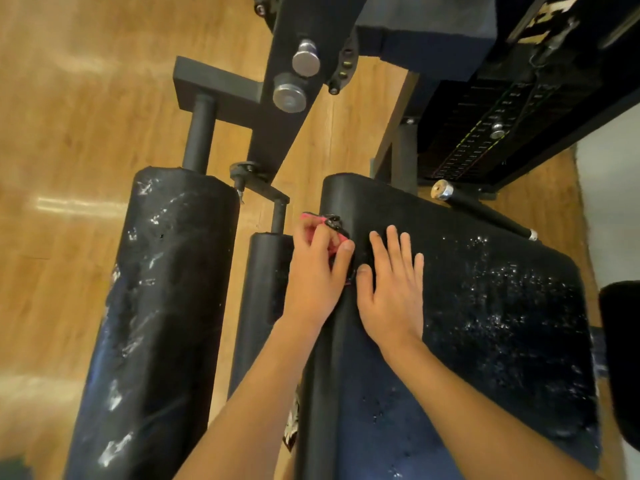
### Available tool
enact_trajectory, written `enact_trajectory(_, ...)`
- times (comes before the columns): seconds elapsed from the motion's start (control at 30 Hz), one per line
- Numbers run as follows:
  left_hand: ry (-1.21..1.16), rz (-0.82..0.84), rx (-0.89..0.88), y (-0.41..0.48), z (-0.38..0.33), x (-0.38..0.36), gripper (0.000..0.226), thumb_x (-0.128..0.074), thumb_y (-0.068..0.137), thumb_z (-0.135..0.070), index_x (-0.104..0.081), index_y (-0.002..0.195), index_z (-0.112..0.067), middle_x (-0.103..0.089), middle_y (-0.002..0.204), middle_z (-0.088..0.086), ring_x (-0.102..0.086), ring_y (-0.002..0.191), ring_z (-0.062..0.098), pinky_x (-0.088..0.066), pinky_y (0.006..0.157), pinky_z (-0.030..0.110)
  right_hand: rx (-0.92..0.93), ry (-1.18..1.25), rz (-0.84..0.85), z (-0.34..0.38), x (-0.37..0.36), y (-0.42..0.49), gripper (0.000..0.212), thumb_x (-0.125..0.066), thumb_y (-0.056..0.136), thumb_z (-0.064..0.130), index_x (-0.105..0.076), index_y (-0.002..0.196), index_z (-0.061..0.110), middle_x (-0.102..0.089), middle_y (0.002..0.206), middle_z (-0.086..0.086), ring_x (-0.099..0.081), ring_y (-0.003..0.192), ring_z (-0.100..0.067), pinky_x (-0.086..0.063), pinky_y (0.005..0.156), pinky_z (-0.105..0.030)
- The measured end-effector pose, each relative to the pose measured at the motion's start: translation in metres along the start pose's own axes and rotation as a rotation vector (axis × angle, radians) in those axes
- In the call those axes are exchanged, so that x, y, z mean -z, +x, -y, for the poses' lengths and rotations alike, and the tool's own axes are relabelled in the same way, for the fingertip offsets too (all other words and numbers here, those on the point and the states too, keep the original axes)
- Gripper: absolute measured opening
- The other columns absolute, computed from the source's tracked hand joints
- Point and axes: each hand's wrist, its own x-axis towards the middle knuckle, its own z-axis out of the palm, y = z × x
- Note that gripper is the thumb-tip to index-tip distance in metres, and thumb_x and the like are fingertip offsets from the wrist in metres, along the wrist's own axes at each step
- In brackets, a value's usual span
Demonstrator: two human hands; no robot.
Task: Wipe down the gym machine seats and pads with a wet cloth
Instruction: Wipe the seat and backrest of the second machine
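Note:
A wide black seat pad (485, 306) fills the right half of the view, its surface worn and flecked with white. My left hand (317, 271) grips a bunched pink and black cloth (329, 225) against the pad's left edge. My right hand (391, 289) lies flat on the pad just beside it, fingers spread, holding nothing. A thick black roller pad (159, 306), cracked and scuffed white, stands to the left. A thinner black roller (259, 299) sits between it and the seat, partly hidden by my left arm.
The black steel frame arm (287, 109) with two metal knobs rises above the rollers. A weight stack (485, 136) stands at the upper right, with a chrome-tipped handle bar (481, 209) beside the seat. Wooden floor (69, 133) lies all around.

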Motion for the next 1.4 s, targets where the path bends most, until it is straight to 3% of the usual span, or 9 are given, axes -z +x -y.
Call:
enact_trajectory(0.13, 0.020, -0.074, -0.041, 0.008, 0.004, -0.011, 0.026, -0.060, 0.100, -0.034, -0.051, 0.114, -0.013, -0.040, 0.130, 0.003, -0.045, 0.108, 0.007, -0.049, 0.086, 0.028, -0.010, 0.000, -0.010, 0.001, -0.002, -0.001, 0.061, -0.024, 0.104, 0.041, -0.028, 0.162, 0.024, -0.011, 0.173, 0.001, 0.005, 0.160, -0.015, -0.003, 0.130, -0.047)
enact_trajectory(0.23, 0.019, -0.083, -0.033, 0.014, 0.008, -0.015, 0.046, -0.053, 0.104, -0.037, -0.043, 0.144, -0.017, -0.040, 0.134, 0.007, -0.037, 0.117, 0.004, -0.042, 0.096, 0.021, -0.013, 0.001, -0.018, 0.001, -0.001, 0.000, 0.061, -0.023, 0.103, 0.041, -0.030, 0.161, 0.023, -0.012, 0.173, 0.001, 0.003, 0.160, -0.015, -0.004, 0.130, -0.048)
enact_trajectory(0.37, 0.084, -0.086, -0.001, 0.023, 0.006, -0.018, 0.038, -0.048, 0.106, -0.037, -0.055, 0.138, -0.019, -0.040, 0.137, 0.007, -0.043, 0.121, 0.018, -0.049, 0.096, 0.036, -0.006, 0.004, -0.026, 0.001, -0.002, 0.000, 0.061, -0.023, 0.103, 0.042, -0.030, 0.161, 0.023, -0.014, 0.173, 0.000, 0.001, 0.160, -0.016, -0.005, 0.130, -0.048)
enact_trajectory(0.53, 0.088, 0.052, 0.093, 0.044, 0.004, -0.023, 0.049, -0.030, 0.110, -0.040, -0.032, 0.158, -0.030, -0.020, 0.167, 0.002, -0.011, 0.155, 0.024, -0.027, 0.120, 0.047, 0.001, -0.004, -0.031, -0.001, -0.004, -0.001, 0.060, -0.024, 0.105, 0.040, -0.028, 0.162, 0.024, -0.011, 0.173, 0.002, 0.004, 0.160, -0.014, -0.003, 0.130, -0.047)
enact_trajectory(0.63, 0.071, 0.084, 0.129, 0.060, 0.001, -0.020, 0.050, -0.027, 0.111, -0.039, -0.024, 0.161, -0.032, -0.016, 0.170, 0.001, -0.004, 0.157, 0.023, -0.018, 0.123, 0.042, 0.001, -0.007, -0.040, -0.002, -0.005, -0.001, 0.060, -0.023, 0.105, 0.040, -0.027, 0.162, 0.025, -0.010, 0.173, 0.002, 0.004, 0.160, -0.013, -0.002, 0.130, -0.046)
enact_trajectory(0.77, 0.004, 0.087, 0.189, 0.086, -0.002, -0.018, 0.049, -0.025, 0.111, -0.040, -0.022, 0.160, -0.040, -0.019, 0.169, 0.006, -0.017, 0.156, 0.025, -0.024, 0.122, 0.043, -0.008, -0.004, -0.039, 0.000, -0.006, 0.000, 0.060, -0.022, 0.104, 0.040, -0.026, 0.162, 0.026, -0.008, 0.172, 0.005, 0.005, 0.159, -0.010, 0.000, 0.130, -0.044)
enact_trajectory(1.0, -0.139, 0.081, 0.226, 0.078, 0.004, -0.011, 0.046, -0.027, 0.111, -0.041, -0.048, 0.150, -0.028, -0.024, 0.167, 0.004, -0.031, 0.150, 0.019, -0.023, 0.115, 0.025, -0.009, -0.005, -0.044, 0.003, -0.006, -0.001, 0.060, -0.022, 0.104, 0.040, -0.027, 0.162, 0.026, -0.012, 0.173, 0.004, 0.003, 0.160, -0.011, 0.000, 0.130, -0.044)
enact_trajectory(1.2, -0.070, 0.125, 0.232, 0.017, 0.007, -0.010, 0.051, -0.028, 0.111, -0.042, -0.022, 0.161, -0.036, -0.008, 0.171, -0.007, -0.015, 0.155, 0.014, -0.018, 0.121, 0.038, 0.001, -0.013, -0.046, 0.003, -0.005, -0.001, 0.060, -0.022, 0.104, 0.038, -0.028, 0.162, 0.025, -0.012, 0.173, 0.003, 0.003, 0.160, -0.011, 0.001, 0.130, -0.043)
enact_trajectory(1.4, -0.032, 0.165, 0.204, 0.049, 0.010, -0.015, 0.053, -0.024, 0.111, -0.046, -0.017, 0.162, -0.032, -0.004, 0.171, -0.002, -0.006, 0.157, 0.022, -0.013, 0.127, 0.045, -0.001, -0.004, -0.047, 0.003, -0.006, 0.000, 0.062, -0.021, 0.102, 0.039, -0.027, 0.162, 0.026, -0.012, 0.173, 0.004, 0.002, 0.160, -0.011, 0.002, 0.130, -0.041)
